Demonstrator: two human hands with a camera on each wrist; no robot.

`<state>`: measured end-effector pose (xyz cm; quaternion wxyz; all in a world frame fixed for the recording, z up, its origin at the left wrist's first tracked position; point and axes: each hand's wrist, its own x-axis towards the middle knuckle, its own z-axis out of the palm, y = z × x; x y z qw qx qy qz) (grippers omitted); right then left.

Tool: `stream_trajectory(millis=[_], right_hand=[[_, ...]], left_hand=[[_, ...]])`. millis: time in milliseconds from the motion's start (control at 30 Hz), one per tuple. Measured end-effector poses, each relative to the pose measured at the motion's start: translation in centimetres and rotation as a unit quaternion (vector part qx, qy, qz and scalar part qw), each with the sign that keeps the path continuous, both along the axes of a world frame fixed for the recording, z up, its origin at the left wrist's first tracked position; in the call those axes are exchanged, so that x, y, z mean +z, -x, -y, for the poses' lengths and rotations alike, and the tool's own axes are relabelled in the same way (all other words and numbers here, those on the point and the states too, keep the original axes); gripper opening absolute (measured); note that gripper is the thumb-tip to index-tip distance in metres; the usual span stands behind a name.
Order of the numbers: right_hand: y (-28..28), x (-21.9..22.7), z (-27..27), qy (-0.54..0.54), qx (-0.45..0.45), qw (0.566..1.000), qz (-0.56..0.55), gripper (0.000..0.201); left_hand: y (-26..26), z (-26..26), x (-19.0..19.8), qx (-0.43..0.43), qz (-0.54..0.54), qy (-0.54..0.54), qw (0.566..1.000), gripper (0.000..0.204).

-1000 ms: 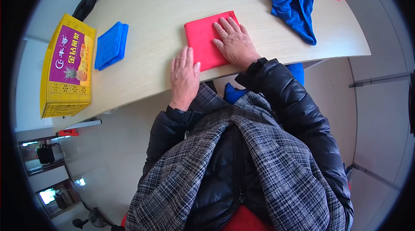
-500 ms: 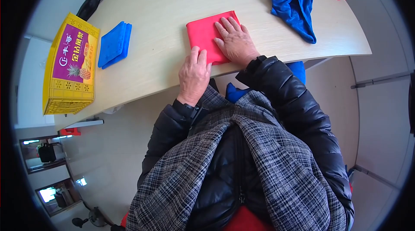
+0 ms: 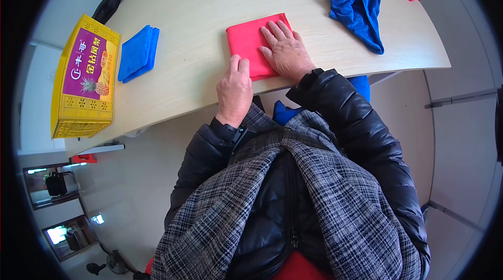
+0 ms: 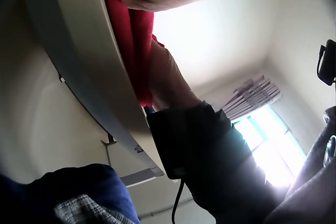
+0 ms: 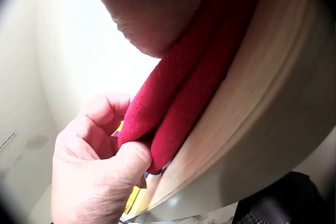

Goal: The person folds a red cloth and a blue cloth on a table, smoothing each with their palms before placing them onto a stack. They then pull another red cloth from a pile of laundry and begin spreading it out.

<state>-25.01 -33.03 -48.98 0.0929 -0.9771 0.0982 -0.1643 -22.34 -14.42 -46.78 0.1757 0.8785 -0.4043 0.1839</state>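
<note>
I see the folded red cloth (image 3: 249, 44) lying near the front edge of the table (image 3: 194, 23). My left hand (image 3: 234, 94) pinches its near left corner, thumb between the layers and fingers curled over the top. My right hand (image 3: 288, 54) rests flat on its right side, fingers extended and slightly spread. Well to the left lies a folded blue cloth (image 3: 138, 54), beside a yellow pineapple crate (image 3: 84, 78); a crumpled blue cloth (image 3: 357, 15) lies to the right.
</note>
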Motion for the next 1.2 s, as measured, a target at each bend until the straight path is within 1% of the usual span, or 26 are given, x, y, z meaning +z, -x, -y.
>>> stream_trajectory(millis=[200,300,333,467,567,600,700,733,833,867,967,1100,1200], right_hand=[[0.0,-0.1,0.1,0.001,-0.002,1.0,0.003,0.059],[0.1,-0.1,0.1,0.001,0.001,1.0,0.003,0.059],[0.1,-0.2,0.1,0.001,0.001,1.0,0.002,0.059],[0.1,-0.2,0.1,0.0,0.002,1.0,0.006,0.059],[0.1,-0.1,0.0,0.005,0.0,1.0,0.005,0.059],[0.1,0.0,0.1,0.005,-0.001,1.0,0.006,0.059],[0.2,0.0,0.0,0.008,-0.002,1.0,0.005,0.059],[0.1,-0.1,-0.1,0.008,0.0,1.0,0.005,0.059],[0.0,-0.1,-0.1,0.009,-0.001,1.0,0.005,0.059],[0.1,-0.1,0.0,0.01,-0.002,1.0,0.004,0.059],[0.1,-0.1,-0.1,0.008,-0.004,1.0,0.012,0.059],[0.2,0.0,-0.1,0.005,0.002,1.0,0.015,0.059],[0.2,0.5,-0.5,0.037,-0.008,0.999,0.001,0.06]], left_hand=[[-0.2,-0.8,-0.5,-0.011,-0.02,-0.01,1.0,0.031],[0.0,-1.3,-0.5,-0.042,0.027,-0.07,0.996,0.017],[0.0,-1.5,-0.5,-0.042,0.026,-0.07,0.996,0.017],[0.1,-2.2,-0.7,-0.064,0.062,-0.093,0.992,0.022],[0.3,-2.9,-0.2,-0.076,0.088,-0.098,0.988,0.031],[0.2,-3.2,0.0,-0.076,0.089,-0.098,0.988,0.031],[0.1,-4.1,1.5,-0.053,-0.01,-0.07,0.996,0.043],[0.1,-3.9,1.4,-0.051,-0.01,-0.071,0.996,0.043],[-0.1,-2.2,0.4,-0.167,0.128,-0.077,0.975,0.053],[0.0,-2.3,0.0,-0.167,0.128,-0.076,0.975,0.053],[0.5,-2.7,-0.9,-0.165,0.019,-0.105,0.98,0.058],[0.4,-3.0,-0.1,-0.165,-0.009,-0.061,0.984,0.063],[0.1,-2.9,-0.3,-0.158,0.007,-0.075,0.985,0.064]])
